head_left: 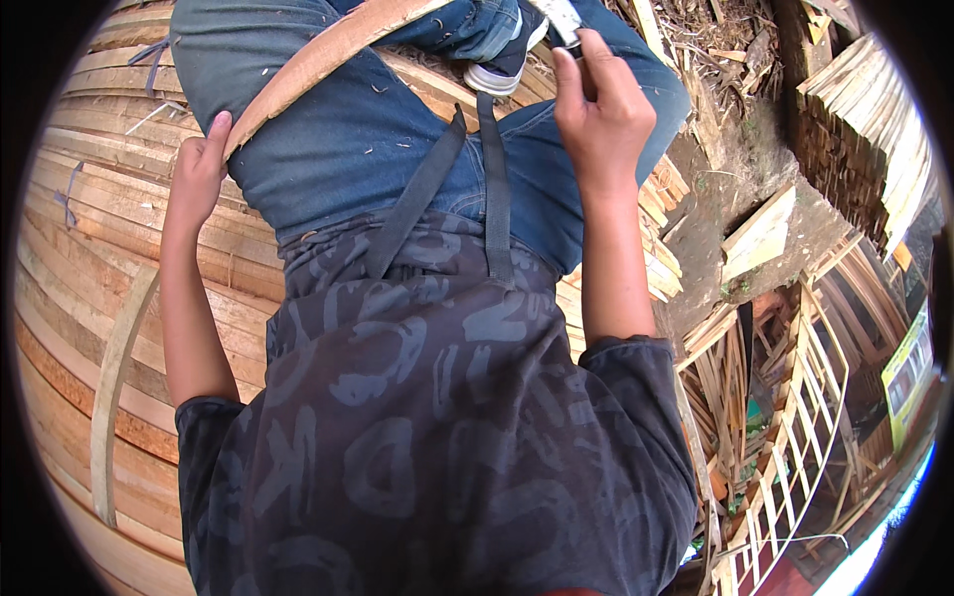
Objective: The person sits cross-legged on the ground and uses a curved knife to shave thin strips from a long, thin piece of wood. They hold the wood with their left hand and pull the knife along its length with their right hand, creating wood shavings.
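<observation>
My left hand (202, 171) grips the near end of a long, pale wooden strip (333, 58), with the thumb on top. The strip looks bowed in this wide view, lies across my left thigh and runs out past the upper edge. In my right hand (608, 119), above my right thigh, is a bladed tool (558, 18) with a silvery metal part and a dark grip. Its far end lies beyond the upper edge, so its full shape is hidden. Small wood shavings dot my jeans (328, 159).
Stacked planks (229, 258) lie under and left of me, with a loose batten (121, 387) across them. A pile of cut wood (874, 129) stands at far right. Below it are a wooden lattice frame (795, 447) and offcuts. My shoe (502, 70) is near the upper middle.
</observation>
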A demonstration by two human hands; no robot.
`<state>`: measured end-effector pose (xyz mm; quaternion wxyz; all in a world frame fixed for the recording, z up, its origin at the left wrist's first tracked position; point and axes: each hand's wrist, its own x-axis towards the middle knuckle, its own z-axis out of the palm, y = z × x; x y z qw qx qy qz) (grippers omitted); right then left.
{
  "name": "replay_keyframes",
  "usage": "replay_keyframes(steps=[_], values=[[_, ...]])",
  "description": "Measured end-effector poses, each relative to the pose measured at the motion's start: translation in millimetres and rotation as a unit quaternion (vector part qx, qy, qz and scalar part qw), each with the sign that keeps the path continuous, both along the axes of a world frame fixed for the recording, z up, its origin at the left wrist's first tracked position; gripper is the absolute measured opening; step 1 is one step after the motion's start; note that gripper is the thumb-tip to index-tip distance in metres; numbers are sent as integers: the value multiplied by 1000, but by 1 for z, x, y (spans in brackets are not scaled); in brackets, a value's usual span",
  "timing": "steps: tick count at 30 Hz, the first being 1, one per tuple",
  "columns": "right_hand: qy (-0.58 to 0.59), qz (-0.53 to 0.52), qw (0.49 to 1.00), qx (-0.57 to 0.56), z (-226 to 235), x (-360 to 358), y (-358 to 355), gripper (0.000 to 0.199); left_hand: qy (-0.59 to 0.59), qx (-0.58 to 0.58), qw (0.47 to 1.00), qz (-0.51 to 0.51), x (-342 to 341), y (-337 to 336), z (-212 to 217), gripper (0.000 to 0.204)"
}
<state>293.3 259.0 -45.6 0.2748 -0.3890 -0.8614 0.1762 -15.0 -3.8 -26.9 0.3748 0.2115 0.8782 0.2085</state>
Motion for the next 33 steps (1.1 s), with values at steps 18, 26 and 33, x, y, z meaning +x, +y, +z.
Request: replay_keyframes(steps=[18,26,33], values=[[1,-220,975,18,17,59,103,36,4,-34,999,-4,3,11,2,70],[33,-9,989,-141,17,-2,7,24,59,-12,998,-13,6,3,0,73],[52,64,946,-313,13,-34,-60,22,155,-37,986,-43,14,2,-2,75]])
